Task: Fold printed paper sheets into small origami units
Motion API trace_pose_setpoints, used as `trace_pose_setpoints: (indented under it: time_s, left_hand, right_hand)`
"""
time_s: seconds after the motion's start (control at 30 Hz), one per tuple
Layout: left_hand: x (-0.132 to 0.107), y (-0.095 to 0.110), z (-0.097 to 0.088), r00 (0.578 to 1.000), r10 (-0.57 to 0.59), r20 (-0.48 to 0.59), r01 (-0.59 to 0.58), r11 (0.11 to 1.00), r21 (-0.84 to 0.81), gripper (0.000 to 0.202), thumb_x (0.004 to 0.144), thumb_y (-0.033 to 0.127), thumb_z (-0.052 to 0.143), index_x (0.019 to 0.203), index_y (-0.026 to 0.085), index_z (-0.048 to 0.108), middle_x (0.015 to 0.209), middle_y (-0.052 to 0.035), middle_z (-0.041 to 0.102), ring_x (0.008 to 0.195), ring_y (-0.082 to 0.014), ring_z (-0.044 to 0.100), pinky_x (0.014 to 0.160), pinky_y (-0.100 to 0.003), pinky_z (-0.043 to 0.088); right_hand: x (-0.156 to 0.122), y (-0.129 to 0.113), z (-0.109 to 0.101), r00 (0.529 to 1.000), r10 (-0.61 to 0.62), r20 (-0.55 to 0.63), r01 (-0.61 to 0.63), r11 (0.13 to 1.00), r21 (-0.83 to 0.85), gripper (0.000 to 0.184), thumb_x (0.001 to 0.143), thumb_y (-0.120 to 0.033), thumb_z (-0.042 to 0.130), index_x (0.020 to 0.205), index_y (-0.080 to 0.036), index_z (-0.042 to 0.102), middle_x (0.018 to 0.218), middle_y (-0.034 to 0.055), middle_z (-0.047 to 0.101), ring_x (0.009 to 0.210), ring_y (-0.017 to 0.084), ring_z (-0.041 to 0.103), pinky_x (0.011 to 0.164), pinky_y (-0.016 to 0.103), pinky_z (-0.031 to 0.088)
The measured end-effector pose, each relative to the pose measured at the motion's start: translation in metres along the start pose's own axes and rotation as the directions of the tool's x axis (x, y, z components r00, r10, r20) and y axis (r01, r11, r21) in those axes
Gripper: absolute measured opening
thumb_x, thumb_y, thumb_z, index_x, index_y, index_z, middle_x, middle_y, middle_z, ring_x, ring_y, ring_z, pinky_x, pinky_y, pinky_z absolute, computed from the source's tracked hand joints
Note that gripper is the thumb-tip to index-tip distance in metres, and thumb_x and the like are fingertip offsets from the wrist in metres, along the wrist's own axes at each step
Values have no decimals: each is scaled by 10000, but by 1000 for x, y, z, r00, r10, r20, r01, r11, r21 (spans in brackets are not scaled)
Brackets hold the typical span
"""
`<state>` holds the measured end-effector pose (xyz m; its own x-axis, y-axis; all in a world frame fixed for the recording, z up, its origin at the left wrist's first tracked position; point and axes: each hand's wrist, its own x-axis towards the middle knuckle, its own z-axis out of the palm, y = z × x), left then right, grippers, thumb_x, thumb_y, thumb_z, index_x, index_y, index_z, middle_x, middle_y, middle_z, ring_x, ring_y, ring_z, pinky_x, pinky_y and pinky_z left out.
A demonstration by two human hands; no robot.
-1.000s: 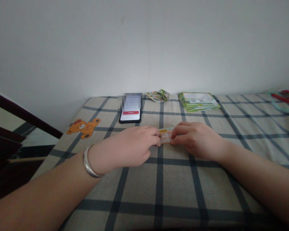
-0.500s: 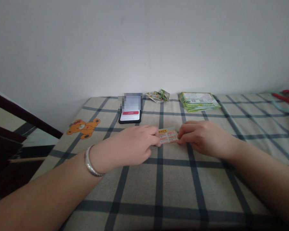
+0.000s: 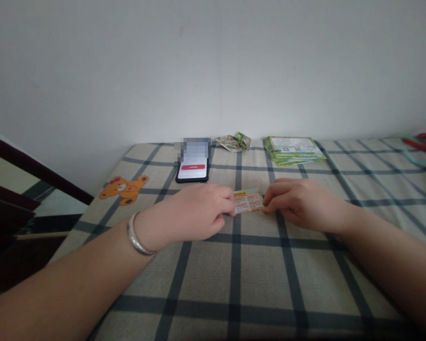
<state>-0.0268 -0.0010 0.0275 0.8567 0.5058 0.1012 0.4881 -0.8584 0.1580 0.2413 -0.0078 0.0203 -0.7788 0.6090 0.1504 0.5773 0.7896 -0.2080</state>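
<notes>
A small piece of printed paper (image 3: 247, 202) with yellow and orange print lies low over the tablecloth, between my two hands. It looks folded, though its layers are hard to make out. My left hand (image 3: 206, 211), with a silver bangle on its wrist, is closed on the paper's left end, and the fingers cover that edge. At the right end, the thumb and fingertips of my right hand (image 3: 294, 202) pinch the corner.
A phone (image 3: 192, 166) with a lit, partly blurred screen lies behind my left hand. Folded green papers (image 3: 234, 142) sit by the wall, left of a stack of green leaflets (image 3: 294, 150). A bear cutout (image 3: 125, 189) lies at left, and red items (image 3: 424, 143) at far right.
Almost nothing differs. Both hands keep hold of the paper; the view has shifted very slightly, and slightly more of the paper shows between my fingers.
</notes>
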Motion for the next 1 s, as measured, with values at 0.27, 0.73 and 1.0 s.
trace_pose_setpoints:
  time_s: [0.27, 0.73, 1.0]
  left_hand:
    - [-1, -3, -1, 999, 32, -27, -33, 999, -3, 250, 856, 138, 484, 986, 201, 690, 930, -44, 671, 836, -165, 644, 794, -295, 518]
    - [5, -9, 8, 1000, 13, -26, -13, 1000, 8, 217, 916, 185, 462, 984, 162, 667, 923, -53, 665, 863, -173, 633, 791, -310, 509]
    - [8, -10, 20, 985, 94, -146, -79, 991, 104, 146, 904, 232, 534, 946, 130, 629, 965, -84, 633, 920, -202, 596, 835, -347, 513]
  right_hand:
    - [1, 4, 1, 999, -36, -30, 36, 999, 2, 382, 763, 12, 473, 893, -214, 752, 966, 29, 715, 835, 149, 641, 761, 285, 504]
    - [4, -5, 1, 998, -64, -22, 62, 994, -90, 293, 822, -29, 464, 798, -178, 715, 942, 62, 698, 859, 176, 610, 753, 314, 484]
    - [11, -4, 13, 988, 33, -150, -65, 975, -210, 219, 857, -194, 516, 992, -142, 679, 999, 102, 690, 865, 217, 625, 769, 358, 500]
